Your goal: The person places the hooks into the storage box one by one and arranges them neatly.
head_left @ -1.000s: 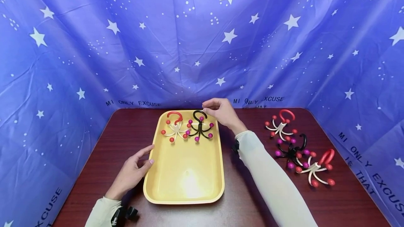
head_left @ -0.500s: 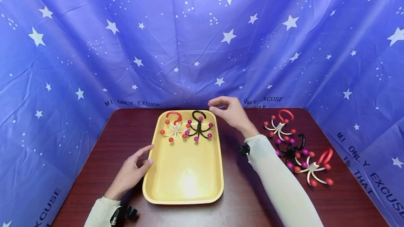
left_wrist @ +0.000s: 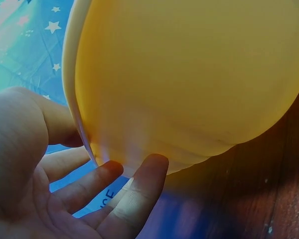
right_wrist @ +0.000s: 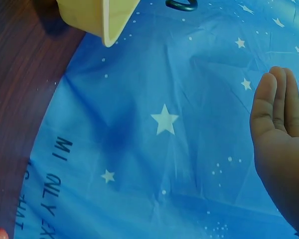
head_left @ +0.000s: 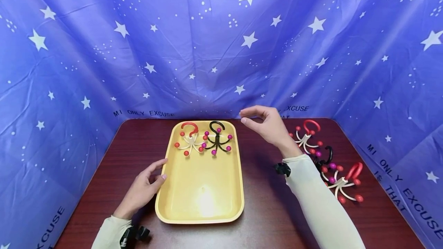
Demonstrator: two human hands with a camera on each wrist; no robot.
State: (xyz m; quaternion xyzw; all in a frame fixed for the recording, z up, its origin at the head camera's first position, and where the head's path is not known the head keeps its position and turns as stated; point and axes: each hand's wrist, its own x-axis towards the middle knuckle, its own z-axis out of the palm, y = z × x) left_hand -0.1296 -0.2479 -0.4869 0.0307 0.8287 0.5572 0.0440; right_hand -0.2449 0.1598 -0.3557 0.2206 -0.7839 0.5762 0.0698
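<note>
My left hand (head_left: 142, 191) grips the left edge of a yellow tray (head_left: 160, 195); in the left wrist view, its thumb passes behind the rim while fingers (left_wrist: 144, 191) lie against the outer wall. Inside the tray's far end are two ball-tipped, several-armed pieces with curved hooks: a white one with red hook and balls (head_left: 191, 140), and a black one with purple balls (head_left: 217, 140). My right hand (head_left: 271, 126) hovers beyond the tray's right edge, holding nothing, fingers loosely extended. In the right wrist view those fingers (right_wrist: 263, 107) appear near the tray's corner (right_wrist: 105, 35).
At the table's right lie three similar hooked pieces: a white-and-red one (head_left: 305, 140), a black-and-purple one (head_left: 323, 160) and another white-and-red one (head_left: 342, 183). My right sleeve (head_left: 318, 191) partly covers them. A blue star-patterned cloth (head_left: 207, 49) encloses the dark wooden table (head_left: 259, 218).
My right hand has moved right, away from the black hooked piece in the tray, toward the pieces on the right. My left hand stays at the tray's edge.
</note>
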